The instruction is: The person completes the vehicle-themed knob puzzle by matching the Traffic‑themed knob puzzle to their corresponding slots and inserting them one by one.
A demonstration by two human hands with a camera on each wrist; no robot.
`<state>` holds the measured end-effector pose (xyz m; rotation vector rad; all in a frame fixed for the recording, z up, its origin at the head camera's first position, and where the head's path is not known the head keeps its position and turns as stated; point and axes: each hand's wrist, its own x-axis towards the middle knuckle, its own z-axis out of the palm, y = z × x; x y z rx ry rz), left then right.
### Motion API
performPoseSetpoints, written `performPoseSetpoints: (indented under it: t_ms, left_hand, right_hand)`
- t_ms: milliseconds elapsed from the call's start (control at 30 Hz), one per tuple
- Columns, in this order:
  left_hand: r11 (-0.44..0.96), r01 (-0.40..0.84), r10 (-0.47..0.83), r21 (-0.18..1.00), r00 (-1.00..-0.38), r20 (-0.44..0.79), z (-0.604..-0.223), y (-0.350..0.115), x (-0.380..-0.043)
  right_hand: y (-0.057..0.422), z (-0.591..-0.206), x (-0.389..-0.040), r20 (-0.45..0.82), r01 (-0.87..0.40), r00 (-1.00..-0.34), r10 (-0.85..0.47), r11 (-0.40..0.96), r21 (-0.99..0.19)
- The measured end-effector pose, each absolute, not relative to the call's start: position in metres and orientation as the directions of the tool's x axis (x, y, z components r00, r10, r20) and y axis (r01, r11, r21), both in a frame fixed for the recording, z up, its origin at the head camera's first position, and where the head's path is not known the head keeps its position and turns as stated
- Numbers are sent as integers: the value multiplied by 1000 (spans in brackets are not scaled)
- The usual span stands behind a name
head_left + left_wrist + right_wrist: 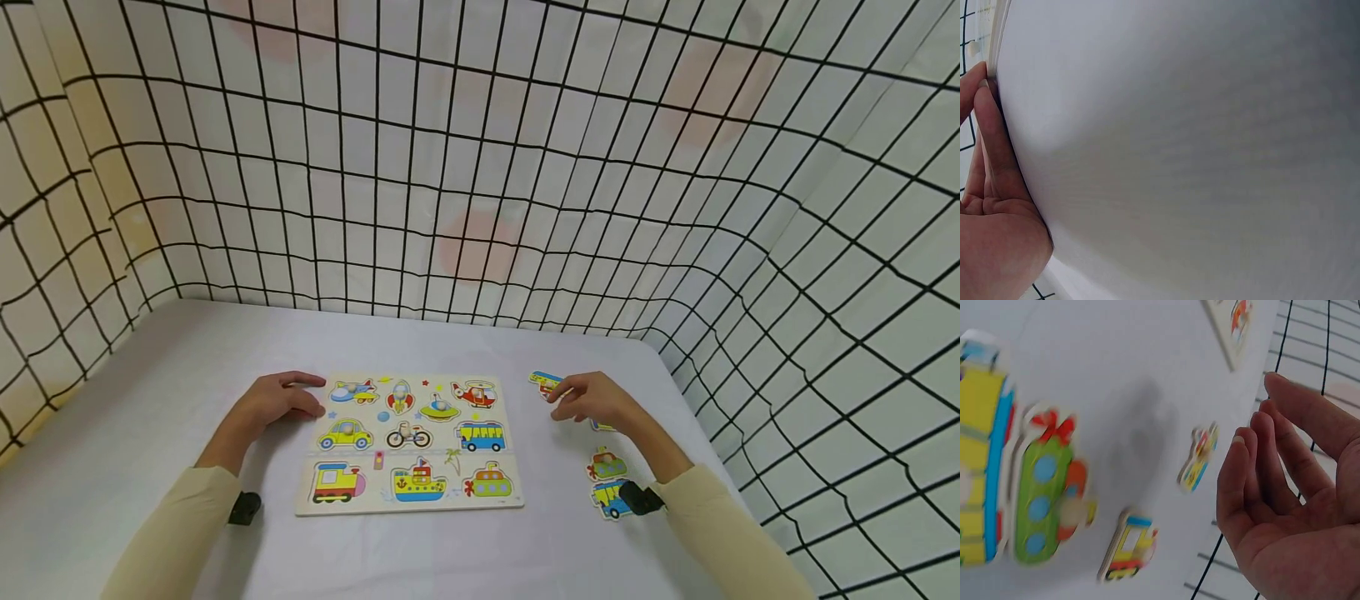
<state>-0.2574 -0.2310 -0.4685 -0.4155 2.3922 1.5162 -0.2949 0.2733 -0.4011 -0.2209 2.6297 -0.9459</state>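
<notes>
My left hand (273,398) rests at the left edge of a wooden peg puzzle board (378,492), its fingertips touching that edge. Pictures of vehicles cover the board, and several have small knobs. My right hand (596,398) hovers over the table right of the board, fingers loosely bent and holding nothing. Nearest its fingertips lies a ship puzzle piece (1196,465), partly covered by the hand in the head view. Below that hand are a train piece (1129,547), a green submarine piece (609,465) and a bus piece (607,498), which the wrist camera partly hides.
A white cloth covers the table (420,558). Black grid netting (450,179) over pale sheeting rises at the back and both sides. Dark wrist cameras sit on the left wrist (244,507) and the right wrist (642,498).
</notes>
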Motion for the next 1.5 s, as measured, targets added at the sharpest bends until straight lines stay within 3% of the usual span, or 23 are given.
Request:
performPoseSetpoints:
  t_ms: [567,1033,1500]
  left_hand:
    - [414,-379,-92,828,-922,-376,-467,-232,-256]
    - [402,-384,-83,831,-919,-385,-470,-233,-260]
    - [390,-399,-86,830,-913,-398,-465,-231,-258]
  right_hand:
    - [357,-414,-263,-420,14,-839,-345,758,-652]
    - [365,-423,-248,-494,27,-758,-425,737,-675]
    - [363,-423,-243,-535,61,-725,-434,733,-677]
